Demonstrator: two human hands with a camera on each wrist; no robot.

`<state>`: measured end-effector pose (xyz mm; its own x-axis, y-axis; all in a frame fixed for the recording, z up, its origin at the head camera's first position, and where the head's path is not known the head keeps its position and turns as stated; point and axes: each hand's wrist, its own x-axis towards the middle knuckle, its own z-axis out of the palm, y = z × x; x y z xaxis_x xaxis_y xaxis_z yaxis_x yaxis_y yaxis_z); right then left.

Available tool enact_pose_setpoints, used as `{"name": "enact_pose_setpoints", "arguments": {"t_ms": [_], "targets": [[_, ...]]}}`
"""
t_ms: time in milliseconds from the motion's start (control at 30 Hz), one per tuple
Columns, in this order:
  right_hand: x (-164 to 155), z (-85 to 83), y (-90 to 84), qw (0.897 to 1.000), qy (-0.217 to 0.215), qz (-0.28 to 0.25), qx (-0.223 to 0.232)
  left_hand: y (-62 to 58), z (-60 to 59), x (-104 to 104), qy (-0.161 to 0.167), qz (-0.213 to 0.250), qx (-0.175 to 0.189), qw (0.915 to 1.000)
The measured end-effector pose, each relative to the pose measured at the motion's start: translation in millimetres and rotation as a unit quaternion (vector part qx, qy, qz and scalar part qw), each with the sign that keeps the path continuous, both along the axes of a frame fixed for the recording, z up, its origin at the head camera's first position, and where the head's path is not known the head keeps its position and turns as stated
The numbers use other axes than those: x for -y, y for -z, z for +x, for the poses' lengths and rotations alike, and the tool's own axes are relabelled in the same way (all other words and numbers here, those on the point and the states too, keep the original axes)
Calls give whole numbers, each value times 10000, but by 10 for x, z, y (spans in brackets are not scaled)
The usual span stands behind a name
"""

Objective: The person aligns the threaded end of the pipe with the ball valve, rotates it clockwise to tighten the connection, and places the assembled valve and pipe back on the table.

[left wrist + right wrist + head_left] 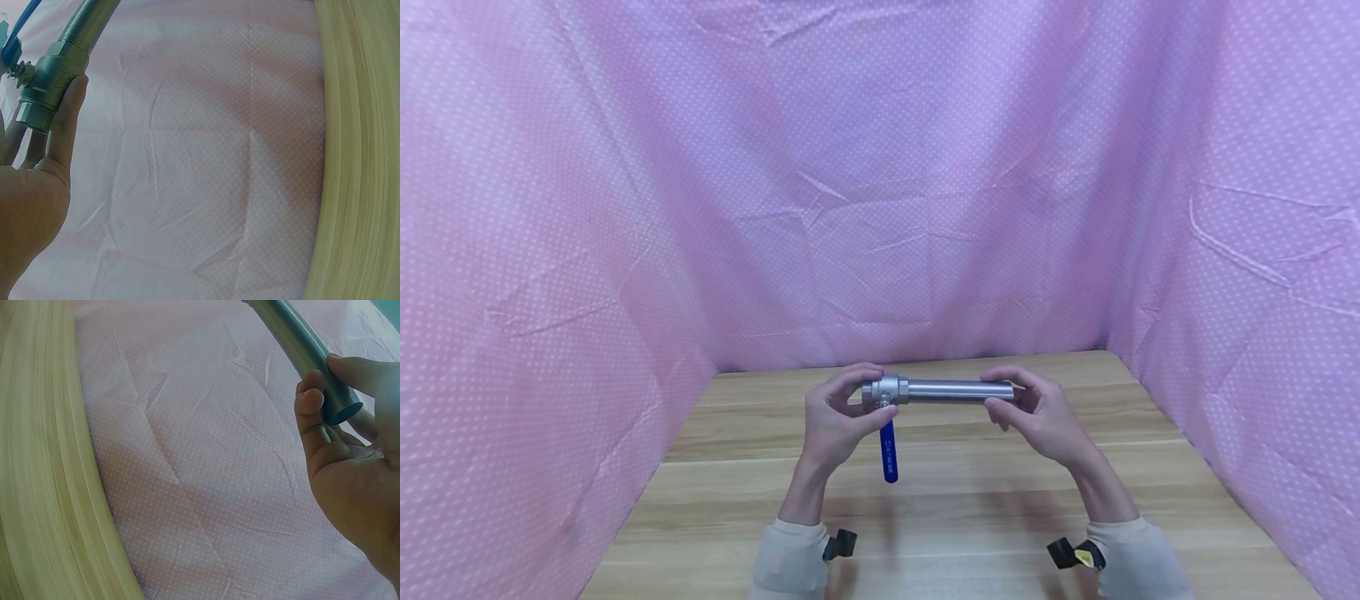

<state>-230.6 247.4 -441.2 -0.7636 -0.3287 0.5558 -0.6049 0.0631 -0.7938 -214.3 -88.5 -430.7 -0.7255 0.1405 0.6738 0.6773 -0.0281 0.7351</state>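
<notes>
A silver ball valve (889, 388) with a blue lever handle (889, 454) is joined to a straight steel pipe (951, 391). My left hand (837, 421) grips the valve body, thumb on the near side by the lever's base and fingers on the far side. The lever points toward me. At the pipe's free end, my right hand (1047, 417) pinches it between thumb and fingers. Valve and pipe lie level from left to right, held above the table. In the right wrist view the pipe's open end (344, 414) faces the palm.
Below the hands is a wood-grain table (940, 517). Pink dotted cloth (880, 183) hangs at the back and along both sides. Each wrist wears a black camera mount, such as the left one (841, 544), over a light sleeve (793, 558).
</notes>
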Motion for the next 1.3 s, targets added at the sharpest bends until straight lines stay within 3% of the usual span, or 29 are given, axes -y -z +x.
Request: {"name": "enact_pose_setpoints", "arguments": {"t_ms": [267, 600, 1300], "targets": [[24, 15, -23, 9998, 185, 123, 7, -10, 12, -4, 4, 18, -46, 10000], [0, 13, 8, 10000, -51, -12, 7, -12, 12, -20, -15, -16, -61, 10000], [24, 5, -15, 9999, -65, -26, 137, -7, -14, 1, 60, -2, -115, 9999]]}}
